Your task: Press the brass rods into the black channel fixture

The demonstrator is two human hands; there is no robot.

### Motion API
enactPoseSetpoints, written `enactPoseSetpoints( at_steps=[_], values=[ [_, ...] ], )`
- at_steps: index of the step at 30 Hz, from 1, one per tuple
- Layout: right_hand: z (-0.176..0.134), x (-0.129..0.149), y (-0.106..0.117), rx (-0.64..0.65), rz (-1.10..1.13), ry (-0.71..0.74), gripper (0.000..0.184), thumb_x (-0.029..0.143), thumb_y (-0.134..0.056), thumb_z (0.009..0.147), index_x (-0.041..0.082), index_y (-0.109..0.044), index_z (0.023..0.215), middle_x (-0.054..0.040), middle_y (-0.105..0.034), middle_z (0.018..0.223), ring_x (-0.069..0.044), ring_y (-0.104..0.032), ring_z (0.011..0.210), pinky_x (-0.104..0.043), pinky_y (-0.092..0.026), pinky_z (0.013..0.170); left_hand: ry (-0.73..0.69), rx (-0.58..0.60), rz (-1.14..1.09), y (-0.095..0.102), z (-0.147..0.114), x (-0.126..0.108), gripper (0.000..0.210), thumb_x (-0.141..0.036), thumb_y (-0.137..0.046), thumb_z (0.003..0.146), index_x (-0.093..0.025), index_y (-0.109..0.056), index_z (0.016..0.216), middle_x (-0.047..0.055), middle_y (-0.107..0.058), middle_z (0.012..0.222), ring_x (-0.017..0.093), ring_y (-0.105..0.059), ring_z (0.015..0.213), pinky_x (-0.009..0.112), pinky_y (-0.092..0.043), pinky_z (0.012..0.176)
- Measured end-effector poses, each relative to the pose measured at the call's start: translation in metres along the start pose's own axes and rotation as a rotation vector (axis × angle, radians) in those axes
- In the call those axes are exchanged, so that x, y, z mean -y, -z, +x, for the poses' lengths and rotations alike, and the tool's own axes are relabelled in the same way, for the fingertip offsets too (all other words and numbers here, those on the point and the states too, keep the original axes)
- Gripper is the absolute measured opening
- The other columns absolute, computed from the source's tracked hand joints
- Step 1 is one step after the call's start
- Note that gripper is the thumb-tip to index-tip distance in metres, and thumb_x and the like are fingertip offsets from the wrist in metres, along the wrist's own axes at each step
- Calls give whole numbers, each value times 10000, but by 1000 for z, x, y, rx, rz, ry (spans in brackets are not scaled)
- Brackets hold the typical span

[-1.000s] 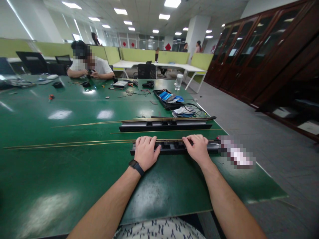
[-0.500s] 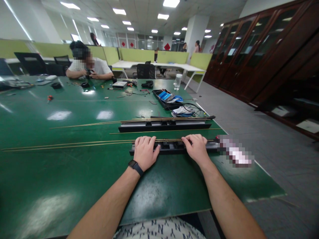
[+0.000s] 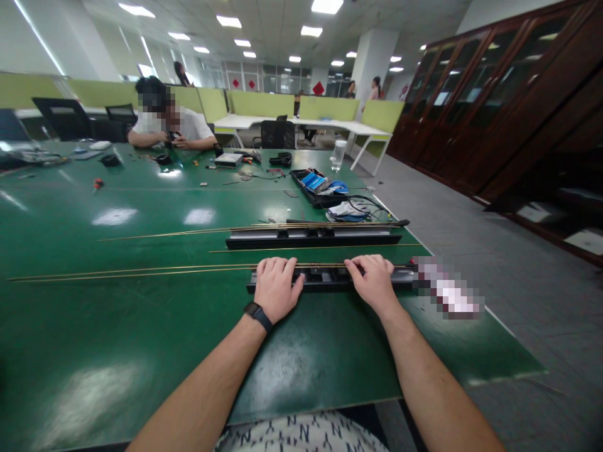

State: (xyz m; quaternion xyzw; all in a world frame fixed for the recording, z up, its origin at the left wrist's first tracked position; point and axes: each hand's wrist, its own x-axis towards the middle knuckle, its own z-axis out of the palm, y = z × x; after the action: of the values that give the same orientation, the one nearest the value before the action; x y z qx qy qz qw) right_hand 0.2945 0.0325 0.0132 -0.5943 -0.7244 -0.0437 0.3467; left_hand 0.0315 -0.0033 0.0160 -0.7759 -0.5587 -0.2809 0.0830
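Note:
A long black rail (image 3: 325, 287) with a silvery channel and dark fittings lies crosswise on the table in front of me. My left hand (image 3: 277, 284) is draped over its left part, fingers across the top and thumb on the near side, gripping it. Thin brass-coloured rods (image 3: 136, 274) run along its far edge and reach far out to the left. At the right part of the rail, my right hand (image 3: 373, 277) pinches at the rods between thumb and fingers. The exact contact under both sets of fingertips is hidden.
Beyond lies a second black rail (image 3: 348, 241) with more brass rods on it. A black tray (image 3: 301, 188) with blue items, gloves (image 3: 348, 211) and a clear bottle (image 3: 338, 156) stand farther back. A blurred-out object (image 3: 450, 292) lies right. Another person (image 3: 172, 129) sits across the green table (image 3: 155, 351).
The view has shifted very slightly. Both hands, the rail and the rods keep nearly the same places relative to each other.

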Motion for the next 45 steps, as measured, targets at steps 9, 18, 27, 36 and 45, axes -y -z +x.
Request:
enactPoseSetpoints(
  at_steps=[9, 18, 27, 36, 45],
  values=[
    [1, 1, 1, 20, -6, -3, 356, 461, -496, 999, 237, -663, 778, -47, -720, 850, -237, -533, 944, -417, -252, 899, 1, -5, -5, 0, 0, 0, 357, -413, -529, 982, -205, -616, 1258, 117, -691, 1116, 301, -576, 1117, 489, -358, 1019],
    [0, 2, 2, -3, -11, -9, 354, 497, -533, 975, 236, -672, 781, -44, -727, 862, -235, -546, 951, -416, -258, 917, 3, 1, 0, 1, 0, 0, 342, -405, -534, 979, -209, -617, 1246, 115, -689, 1112, 301, -577, 1116, 487, -356, 1017],
    [1, 2, 1, 8, 5, -17, 365, 492, -524, 979, 234, -674, 770, -50, -730, 856, -239, -545, 937, -415, -262, 899, 4, -6, -7, -2, 0, 0, 349, -404, -540, 976, -212, -613, 1258, 117, -686, 1118, 300, -575, 1123, 489, -354, 1028],
    [1, 0, 2, 8, -13, -4, 341, 467, -521, 979, 239, -659, 767, -42, -716, 841, -236, -536, 948, -411, -254, 890, 7, -8, -15, -1, -1, 1, 350, -405, -545, 971, -224, -616, 1262, 115, -690, 1113, 301, -579, 1121, 493, -354, 1028],
    [0, 1, 0, 9, -29, 0, 327, 470, -537, 976, 243, -675, 785, -29, -724, 857, -231, -553, 964, -416, -251, 915, 3, -3, -6, 0, 0, 0, 348, -411, -533, 982, -205, -615, 1250, 114, -688, 1109, 294, -576, 1113, 486, -356, 1019]
  ],
)
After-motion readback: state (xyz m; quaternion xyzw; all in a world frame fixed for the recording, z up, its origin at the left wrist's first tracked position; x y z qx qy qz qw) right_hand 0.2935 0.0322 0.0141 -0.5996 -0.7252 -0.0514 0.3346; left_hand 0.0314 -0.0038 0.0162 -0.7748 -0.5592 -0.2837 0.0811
